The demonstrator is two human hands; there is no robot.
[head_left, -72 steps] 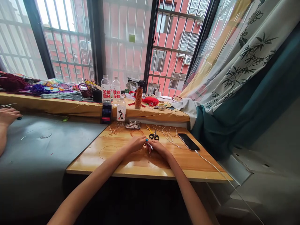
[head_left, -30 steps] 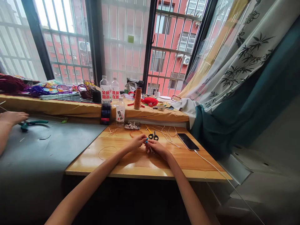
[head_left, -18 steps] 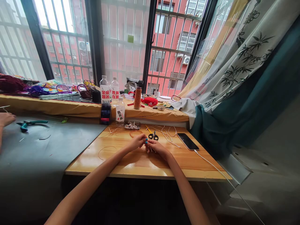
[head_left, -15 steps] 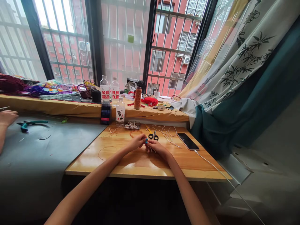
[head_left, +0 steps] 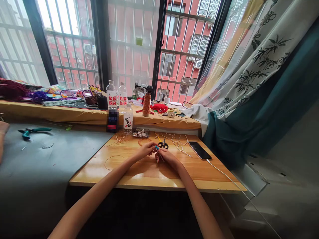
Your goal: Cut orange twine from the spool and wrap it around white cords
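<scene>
Barred windows (head_left: pixel 132 49) lit a wooden table (head_left: pixel 199 176), backed by a ledge (head_left: pixel 62 113) draped in yellow cloth. Just on the near side of the scissors (head_left: pixel 163 145), the left hand (head_left: pixel 150 149) and right hand (head_left: pixel 165 155) met, fingertips together, both narrowed to a pinch on what looked like a thin pale strip (head_left: pixel 162 158). Its lower part ran along the right hand; the fingers hid the rest, so its full shape could not be told.

By the look of it, the step in hand was fine fingertip work on the strip, held above the table. A next move of that kind would call for a steady pinch from one side and a small, careful shift from the other.

Right of the scissors lay loose white cords (head_left: pixel 184 152), then a phone (head_left: pixel 200 150) with its cable (head_left: pixel 226 175) trailing off the edge. Left of them were a wire coil (head_left: pixel 143 142) and, farther off, a thin wire loop (head_left: pixel 106 162). Behind them to the left stood a tray (head_left: pixel 141 136) of small bits and a bottle (head_left: pixel 128 120). Pliers (head_left: pixel 26 134) and a co-worker's hand (head_left: pixel 3 131) were well to their left. Only the scissors and coil sat close enough to crowd the fingers; the near side offered free room.
</scene>
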